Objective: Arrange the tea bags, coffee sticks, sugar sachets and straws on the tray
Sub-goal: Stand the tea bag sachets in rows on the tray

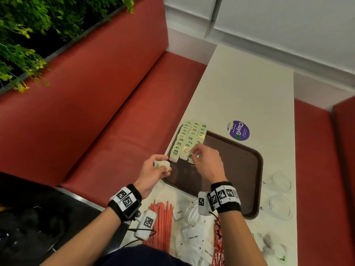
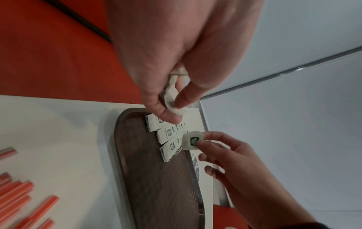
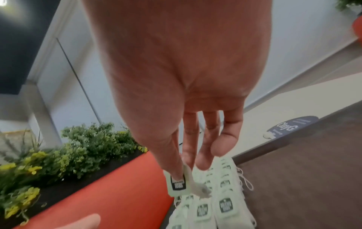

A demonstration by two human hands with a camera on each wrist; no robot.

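Nearest, well short of the brown tray (image 1: 247,169) and not yet on it: red-and-white straws (image 1: 163,223) fanned on the white table (image 1: 249,89), a loose heap of white sugar sachets (image 1: 194,235) just beside them, red coffee sticks (image 1: 218,244) partly hidden under the right wrist, and a few stray tea bags (image 1: 272,246) off toward the near right edge. Likely all featherweight: paper sachets soft and easily creased, straws stiff but prone to roll, best gathered in bunches and taken by the middle. Beside the tray's right rim, two clear glass cups (image 1: 281,196), contents not discernible. At the tray's near left corner, left hand (image 1: 153,172) curled around a small wad of spare tea bags (image 1: 162,164), fingers and thumb closed on it. Slightly farther in, right hand (image 1: 204,160) pinching one tea bag (image 2: 192,140) by its green-printed tag between thumb and forefinger, remaining fingers loose, hovering just over the near end of the rows. Probably the sensible hold: tag or top edge, since the pouch itself looks limp and the thin string could snag a neighbour. Inside the tray, along its left side only, three overlapping rows of green-tagged tea bags (image 1: 189,139) running to the far rim; remainder of the tray floor bare. Beyond the far right corner, a purple round sticker (image 1: 239,130) on the tabletop.
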